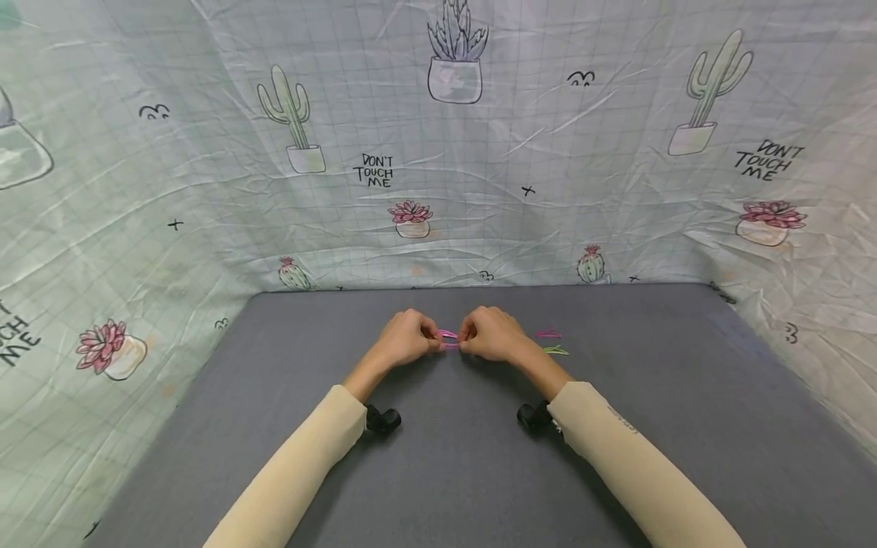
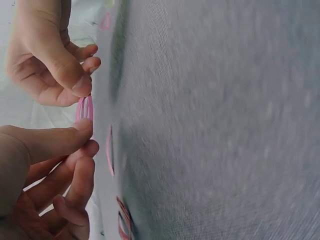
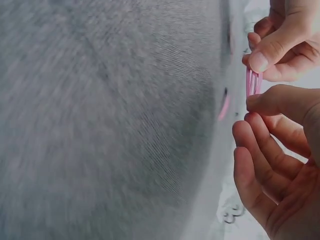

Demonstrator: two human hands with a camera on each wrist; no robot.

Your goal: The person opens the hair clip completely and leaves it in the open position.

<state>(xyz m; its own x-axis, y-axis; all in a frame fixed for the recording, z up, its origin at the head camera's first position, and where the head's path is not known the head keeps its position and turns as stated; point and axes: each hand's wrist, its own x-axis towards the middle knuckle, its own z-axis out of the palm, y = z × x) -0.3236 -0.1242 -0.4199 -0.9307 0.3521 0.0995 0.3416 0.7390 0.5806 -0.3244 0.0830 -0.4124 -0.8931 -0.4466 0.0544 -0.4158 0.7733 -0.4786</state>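
Behind the grey bench [image 1: 473, 479], a cactus-print sheet [image 1: 507, 221] is hung. Toward 12 o'clock, one end of a pink clip [image 2: 90, 106] is pinched by the left hand [image 1: 406, 339], the other by the right hand [image 1: 495, 335]. From there toward 3 o'clock, a magenta clip [image 1: 548, 334] and a green clip [image 1: 556, 351] are seen loose. Two-ended handling is apparently the step; even fingertip pressure is probably called for next.

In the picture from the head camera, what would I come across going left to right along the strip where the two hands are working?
The person's bare left hand → the slender pink hair clip being pinched → the bare right hand → a slender lime-green clip.
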